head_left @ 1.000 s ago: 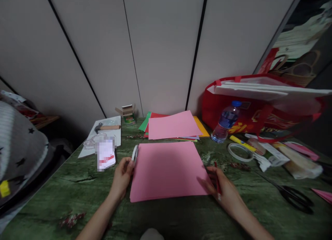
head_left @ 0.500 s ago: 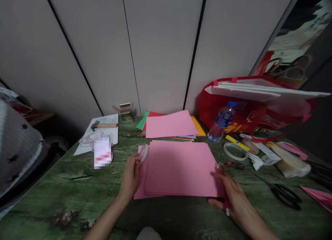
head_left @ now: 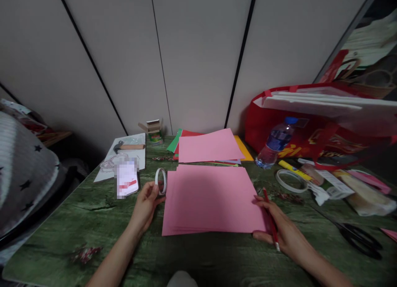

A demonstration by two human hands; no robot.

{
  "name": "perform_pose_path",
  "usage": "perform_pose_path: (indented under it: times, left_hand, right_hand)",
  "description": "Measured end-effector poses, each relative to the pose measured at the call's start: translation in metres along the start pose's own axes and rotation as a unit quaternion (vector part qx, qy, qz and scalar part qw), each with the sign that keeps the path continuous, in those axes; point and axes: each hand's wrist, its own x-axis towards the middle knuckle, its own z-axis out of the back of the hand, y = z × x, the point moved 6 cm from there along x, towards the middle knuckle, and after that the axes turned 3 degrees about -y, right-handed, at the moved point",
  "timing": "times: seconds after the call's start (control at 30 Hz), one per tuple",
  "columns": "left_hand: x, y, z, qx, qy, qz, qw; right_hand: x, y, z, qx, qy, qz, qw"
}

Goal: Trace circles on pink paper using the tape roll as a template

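Observation:
A small stack of pink paper sheets [head_left: 214, 200] lies in front of me, its sheets slightly out of line at the left. Just off its left edge, my left hand [head_left: 146, 202] pinches a narrow white tape roll [head_left: 161, 181] held upright. My right hand [head_left: 274, 221] is at the stack's lower right corner, fingers on top of the sheet and thumb along the near edge. Between its thumb and fingers rests a red pencil [head_left: 271, 221] with a white end pointing toward me.
Behind the stack lie more coloured sheets [head_left: 211, 148]. A phone [head_left: 127, 178], a hammer [head_left: 132, 147] and a small box [head_left: 154, 132] are at the left. To the right are a water bottle [head_left: 276, 142], a red bag [head_left: 307, 130], another tape roll [head_left: 291, 190] and scissors [head_left: 356, 237].
My left hand has drawn left with the tape roll, off the pink sheets. My right hand stays at the right corner with the pencil. The view has shifted slightly left.

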Motion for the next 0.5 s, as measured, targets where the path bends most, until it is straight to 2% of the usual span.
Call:
perform_pose_path:
  times: [0.17, 0.27, 0.5]
  left_hand:
    - [0.007, 0.002, 0.005, 0.015, 0.013, 0.016, 1.000]
    - [0.011, 0.005, 0.001, 0.022, 0.029, 0.022, 0.999]
    - [0.018, 0.014, -0.040, 0.052, 0.099, -0.012, 0.994]
  right_hand:
    - [0.006, 0.017, -0.010, 0.016, -0.003, -0.003, 1.000]
    - [0.007, 0.016, -0.009, 0.021, -0.011, -0.010, 1.000]
    - [-0.003, -0.015, 0.015, -0.005, -0.041, -0.017, 0.999]
